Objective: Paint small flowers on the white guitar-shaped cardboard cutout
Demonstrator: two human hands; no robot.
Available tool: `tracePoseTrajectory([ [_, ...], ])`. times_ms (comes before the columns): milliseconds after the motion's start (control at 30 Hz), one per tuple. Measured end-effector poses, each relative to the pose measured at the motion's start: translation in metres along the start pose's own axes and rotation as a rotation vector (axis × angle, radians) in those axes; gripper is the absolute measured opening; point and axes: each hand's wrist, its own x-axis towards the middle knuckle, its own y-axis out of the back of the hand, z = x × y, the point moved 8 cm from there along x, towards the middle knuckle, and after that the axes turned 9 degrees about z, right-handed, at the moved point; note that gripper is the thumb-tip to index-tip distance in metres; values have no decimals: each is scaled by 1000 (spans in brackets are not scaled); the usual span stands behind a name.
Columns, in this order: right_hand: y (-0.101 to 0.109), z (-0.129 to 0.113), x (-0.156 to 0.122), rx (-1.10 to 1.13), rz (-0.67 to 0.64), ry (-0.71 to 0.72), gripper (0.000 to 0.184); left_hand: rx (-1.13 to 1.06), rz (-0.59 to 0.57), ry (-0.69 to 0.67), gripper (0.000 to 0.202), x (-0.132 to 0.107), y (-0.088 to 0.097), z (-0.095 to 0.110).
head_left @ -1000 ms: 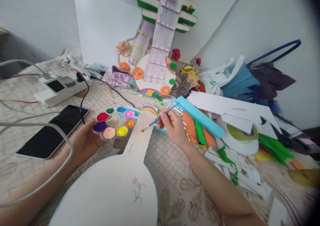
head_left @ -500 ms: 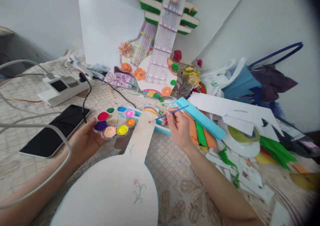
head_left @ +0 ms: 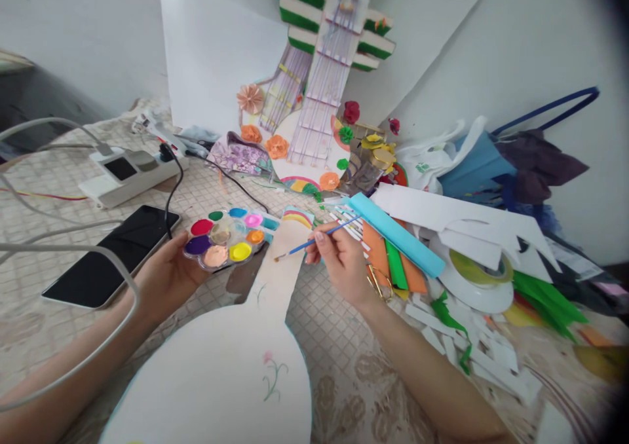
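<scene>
My left hand [head_left: 171, 264] grips the near-left edge of a clear paint palette [head_left: 228, 236], whose round wells hold red, purple, peach, yellow, orange, pink, blue and green paint. Between the fingers of my right hand [head_left: 339, 257] is a thin blue paintbrush [head_left: 319, 236]. Its tip hovers over or touches the neck of a white guitar-shaped cutout [head_left: 211, 365]; which of the two I cannot tell. Painted on the cutout are a rainbow band [head_left: 297, 217] at the far end of the neck and a pink flower with a green stem [head_left: 272, 375] on the body.
Two decorated paper guitars [head_left: 314, 116] lean at the back. A power strip [head_left: 132, 175], cables and a black tablet [head_left: 113, 257] lie on the left. To the right are a light-blue strip [head_left: 398, 234], scissors [head_left: 379, 283], tape [head_left: 479, 265], paper scraps and bags.
My right hand has moved the paintbrush slightly down and left, so its tip is lower along the neck and nearer the palette. My left hand still holds the palette.
</scene>
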Motion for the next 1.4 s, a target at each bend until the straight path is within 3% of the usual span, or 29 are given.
tracePoseTrajectory([
  [100, -6, 2, -1, 7, -48, 1, 19, 9, -14, 2, 32, 1, -1, -1],
  [267, 10, 1, 5, -105, 120, 57, 17, 10, -10, -4, 33, 1, -1, 0],
  [467, -7, 7, 2, 73, -25, -49, 23, 14, -11, -2, 33, 2, 1, 0],
  [633, 11, 5, 7, -40, 154, 18, 20, 9, -11, -11, 35, -3, -4, 0],
  [833, -5, 11, 5, 106, -8, -87, 25, 6, 17, 15, 35, -3, -3, -1],
  [1000, 22, 11, 14, -45, 196, 2, 22, -8, 10, 9, 32, 1, 1, 0],
  [1200, 18, 15, 19, 15, 52, -80, 26, 12, 0, -6, 30, 2, 2, 1],
  [1400, 52, 25, 33, -15, 318, -41, 29, 17, -1, -17, 29, -2, -1, 4],
])
